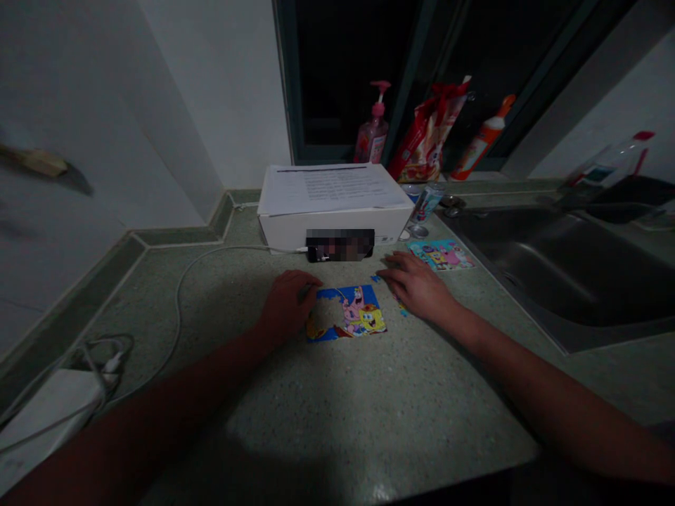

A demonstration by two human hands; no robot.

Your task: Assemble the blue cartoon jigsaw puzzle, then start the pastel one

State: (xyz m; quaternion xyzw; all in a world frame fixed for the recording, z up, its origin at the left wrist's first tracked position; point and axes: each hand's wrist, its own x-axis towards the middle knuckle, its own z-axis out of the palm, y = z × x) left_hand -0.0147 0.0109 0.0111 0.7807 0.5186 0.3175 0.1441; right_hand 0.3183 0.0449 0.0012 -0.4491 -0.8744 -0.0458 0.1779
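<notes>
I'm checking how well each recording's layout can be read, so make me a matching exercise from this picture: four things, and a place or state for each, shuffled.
Things
1. Jigsaw puzzle
2. Phone
3. Pump bottle
4. Sink

Places and states
A. Pink, behind the white box
B. Metallic grey, set into the counter at the right of the picture
C. Between the left hand and the right hand, with a gap in it
D. In front of the box, with a cable at one end

Pairs: 1-C; 2-D; 3-A; 4-B
</notes>
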